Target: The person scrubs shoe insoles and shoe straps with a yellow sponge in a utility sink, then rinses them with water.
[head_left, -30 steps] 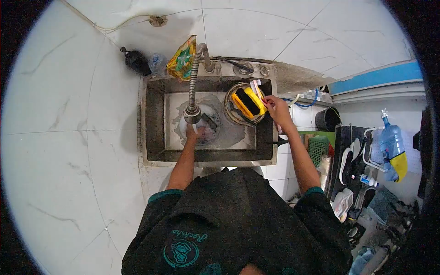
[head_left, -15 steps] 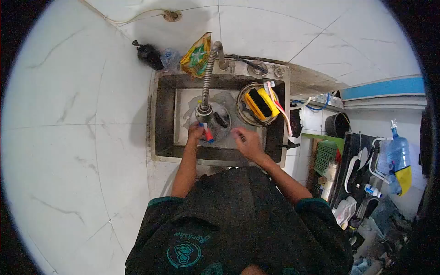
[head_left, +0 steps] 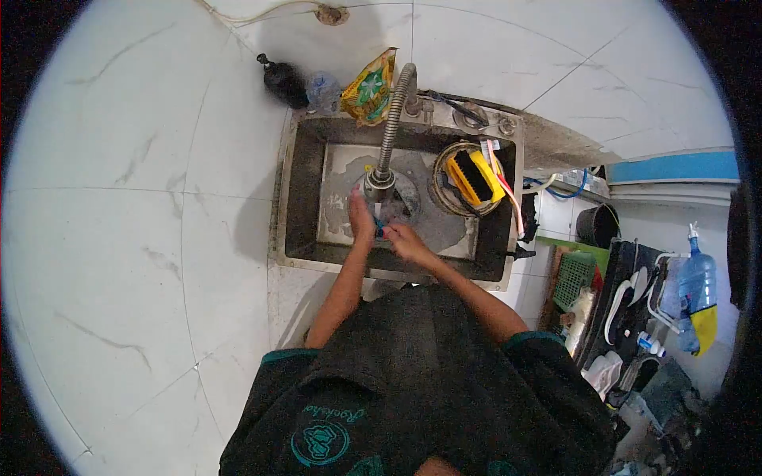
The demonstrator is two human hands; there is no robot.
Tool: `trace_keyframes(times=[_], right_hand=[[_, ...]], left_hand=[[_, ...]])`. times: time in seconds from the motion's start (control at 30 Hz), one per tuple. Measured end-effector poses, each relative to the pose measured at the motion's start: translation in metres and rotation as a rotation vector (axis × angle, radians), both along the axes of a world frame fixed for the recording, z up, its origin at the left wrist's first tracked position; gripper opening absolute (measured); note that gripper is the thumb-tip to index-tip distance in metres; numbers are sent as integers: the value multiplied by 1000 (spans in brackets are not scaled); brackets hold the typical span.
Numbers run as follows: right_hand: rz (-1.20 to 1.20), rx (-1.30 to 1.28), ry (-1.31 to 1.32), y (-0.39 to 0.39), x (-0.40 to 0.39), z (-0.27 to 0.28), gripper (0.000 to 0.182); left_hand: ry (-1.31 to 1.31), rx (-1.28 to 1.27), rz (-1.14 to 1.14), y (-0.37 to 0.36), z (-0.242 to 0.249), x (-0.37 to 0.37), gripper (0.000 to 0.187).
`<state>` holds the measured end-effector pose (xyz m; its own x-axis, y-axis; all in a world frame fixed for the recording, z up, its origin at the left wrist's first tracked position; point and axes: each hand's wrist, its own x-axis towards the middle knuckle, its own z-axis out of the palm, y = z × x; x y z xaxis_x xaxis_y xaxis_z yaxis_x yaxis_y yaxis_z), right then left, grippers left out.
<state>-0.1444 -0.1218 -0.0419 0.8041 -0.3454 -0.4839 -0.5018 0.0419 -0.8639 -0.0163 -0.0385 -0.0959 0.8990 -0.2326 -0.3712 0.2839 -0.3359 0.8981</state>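
My left hand [head_left: 361, 216] is over the sink [head_left: 283, 194], beside the faucet head [head_left: 379, 181], with its fingers stretched upward and seemingly flat. Close against it, my right hand [head_left: 405, 241] is closed around a small blue-and-red object [head_left: 380, 229] whose kind I cannot make out. Part of that object is hidden between the hands. Below the faucet head, a round, shiny shape [head_left: 408, 198] sits in greyish water on the sink floor.
At the sink's right, a yellow brush [head_left: 471, 176] with black bristles rests on a round container [head_left: 439, 194], beside a red-and-white handled item [head_left: 510, 198]. A yellow-green packet [head_left: 369, 91], clear bottle [head_left: 323, 91] and black bag [head_left: 283, 82] stand behind. The flexible faucet neck [head_left: 390, 131] arches overhead.
The blue-and-red object has passed from my left hand to my right. My hands have come together under the faucet, and the left fingers have straightened. The view has shifted slightly.
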Motion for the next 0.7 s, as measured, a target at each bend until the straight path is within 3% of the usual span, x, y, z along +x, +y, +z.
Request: trace_keyframes(times=[0.03,0.13,0.17,0.23,0.27,0.33,0.37,0.43,0.53,0.7], right_hand=[[5,19,-9,5,-1,6,37],[-127,-318,-87,2,9,-41,35],[-87,-339,-169,4,5,-37,35],[-9,-382,-330,7,-12,-21,34],[-52,-151,-175,2,-11,-12,32],[-127,309,139,-14,-2,6,29],[-175,473,108,-22,1,13,28],[-276,809,45,-32,2,25,26],[-148,808,30,-36,-2,32,27],[-108,819,20,-31,-11,29,30]], left_hand=[[28,30,-148,-12,18,-7,59],[200,284,-187,-33,64,-41,62],[25,259,-371,-19,26,-27,65],[36,81,-292,4,-44,-2,56],[47,-8,-249,10,-60,9,52],[-60,-43,-540,9,-39,11,49],[33,-143,-430,1,7,-5,56],[-31,-274,-120,-5,31,-29,36],[599,-578,-82,17,63,-29,34],[644,-591,-89,24,77,-26,35]])
